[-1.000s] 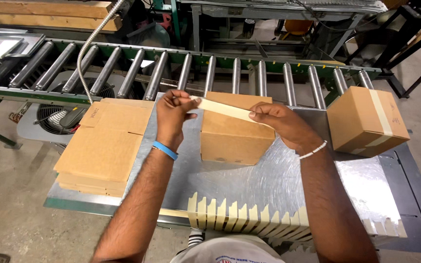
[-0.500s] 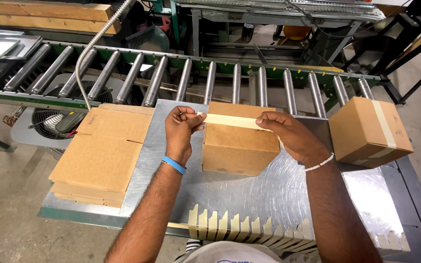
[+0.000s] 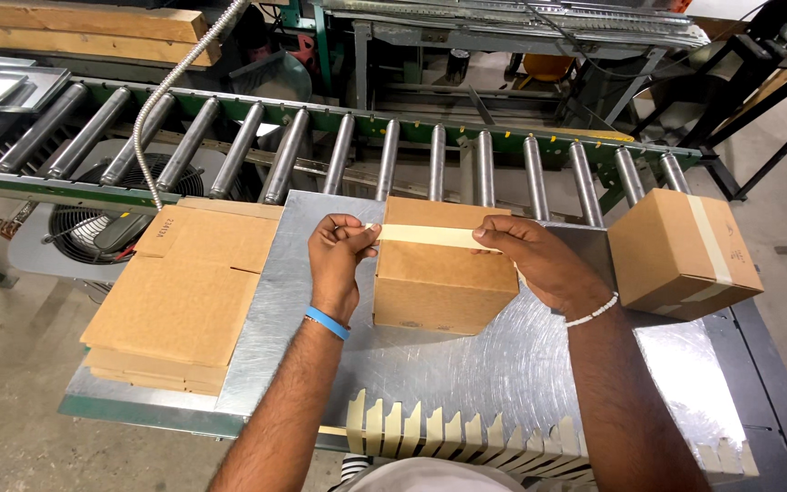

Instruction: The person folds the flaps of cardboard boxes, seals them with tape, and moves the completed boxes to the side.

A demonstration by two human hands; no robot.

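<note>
Behind the work surface runs a roller conveyor (image 3: pixel 384 155) with steel rollers in a green frame, and past it I see wooden planks (image 3: pixel 84 23) and metal racking. Below the conveyor on the left sits a round fan (image 3: pixel 107 228), with a flexible metal hose (image 3: pixel 170 100) looping over it.

From the head camera I look down on a brushed metal table (image 3: pixel 503 364). At its middle stands a small cardboard box (image 3: pixel 439 273), flaps closed. A strip of tape (image 3: pixel 425 236) stretches across its top. My left hand (image 3: pixel 339 255) pinches the strip's left end, just off the box's edge, fingers closed on it. My right hand (image 3: pixel 530 255) presses on the strip's right end at the box's top right corner, fingers curled over it.

Left of the box lies a stack of flat cardboard sheets (image 3: pixel 184 292), overhanging the table edge. At right, a second box (image 3: pixel 680 255) already taped sits tilted, well apart. Along the near edge, pre-cut tape strips (image 3: pixel 466 433) hang in a row.
</note>
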